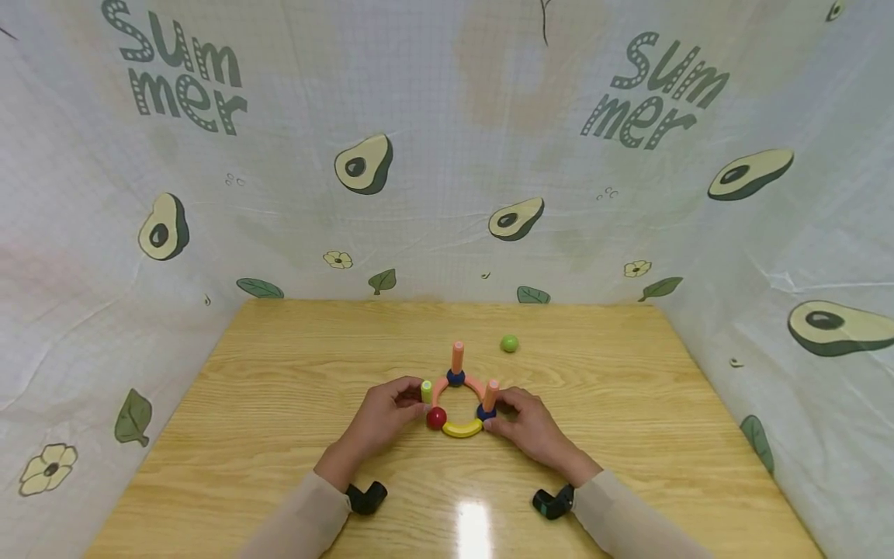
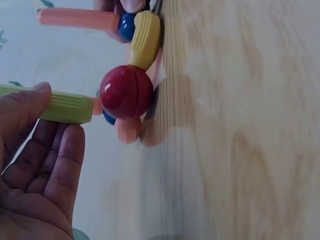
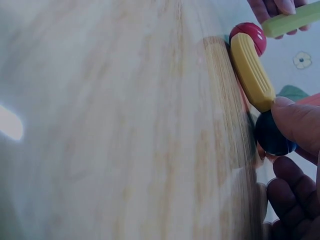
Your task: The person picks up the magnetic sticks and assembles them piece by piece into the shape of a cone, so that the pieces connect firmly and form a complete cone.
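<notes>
A ring of curved rods and balls lies on the wooden table, made up of a yellow curved rod (image 1: pixel 462 429), orange curved rods (image 1: pixel 474 386), a red ball (image 1: pixel 436 418) and two dark blue balls. Straight orange rods (image 1: pixel 457 357) stand upright on both blue balls. My left hand (image 1: pixel 388 413) pinches a light green straight rod (image 2: pixel 67 107) between thumb and fingers. Its lower end is just above the red ball, with a small gap visible in the left wrist view. With thumb and fingers, my right hand (image 1: pixel 532 428) grips the near-right blue ball (image 3: pixel 274 134), beside the yellow rod's end.
A small green ball (image 1: pixel 510 343) lies on the table (image 1: pixel 293 365) behind the ring, to the right. Behind the table's far edge hangs a pale cloth (image 1: pixel 433 264) printed with avocados and leaves, which also encloses both sides.
</notes>
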`<state>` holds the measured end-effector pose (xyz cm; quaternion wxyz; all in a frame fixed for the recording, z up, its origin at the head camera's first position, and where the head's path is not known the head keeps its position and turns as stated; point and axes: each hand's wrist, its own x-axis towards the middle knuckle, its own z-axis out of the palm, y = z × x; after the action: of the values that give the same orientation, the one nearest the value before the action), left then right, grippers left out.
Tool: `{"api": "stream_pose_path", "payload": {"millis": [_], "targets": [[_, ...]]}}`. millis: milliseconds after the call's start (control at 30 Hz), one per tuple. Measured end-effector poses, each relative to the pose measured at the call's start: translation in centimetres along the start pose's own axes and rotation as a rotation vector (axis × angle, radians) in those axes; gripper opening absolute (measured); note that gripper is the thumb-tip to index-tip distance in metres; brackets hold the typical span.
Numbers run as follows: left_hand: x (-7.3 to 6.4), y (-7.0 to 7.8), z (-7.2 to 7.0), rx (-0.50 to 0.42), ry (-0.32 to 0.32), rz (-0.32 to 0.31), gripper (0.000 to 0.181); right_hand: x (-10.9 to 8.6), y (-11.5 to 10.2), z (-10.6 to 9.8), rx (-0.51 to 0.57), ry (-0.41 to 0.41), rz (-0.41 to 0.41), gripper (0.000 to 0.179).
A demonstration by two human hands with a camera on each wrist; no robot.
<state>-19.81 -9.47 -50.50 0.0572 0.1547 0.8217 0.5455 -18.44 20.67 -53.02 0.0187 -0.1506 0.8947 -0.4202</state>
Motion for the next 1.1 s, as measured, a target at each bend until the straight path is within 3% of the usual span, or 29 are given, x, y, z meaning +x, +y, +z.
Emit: {"api": "stream_pose_path", "payload": {"millis": [267, 400, 733, 967, 1100], "targets": [[-0.2, 0.1, 1.1, -0.032, -0.055, 0.034, 0.027, 0.1, 0.0, 0.0, -0.016, 0.007, -0.011, 0.035], [-0.3, 0.2, 1.6, 0.045, -0.051, 0.069, 0.027, 0.0, 0.0, 0.0, -0.018, 0.014, -0.024, 0.036], [-0.4, 0.1, 1.9, 0.286, -0.035, 0.139, 0.005, -0.3, 0.1, 0.1, -0.021, 0.027, -0.089, 0.031], [-0.1, 0.3, 1.8, 0.330, -0.050, 0.142, 0.015, -0.5, 0.0, 0.2, -0.066, 0.047, -0.111, 0.032], [-0.2, 0.1, 1.9, 0.333, -0.054, 0.117, 0.011, -0.6, -0.2, 0.2, -0.057, 0.038, -0.101, 0.029]]}}
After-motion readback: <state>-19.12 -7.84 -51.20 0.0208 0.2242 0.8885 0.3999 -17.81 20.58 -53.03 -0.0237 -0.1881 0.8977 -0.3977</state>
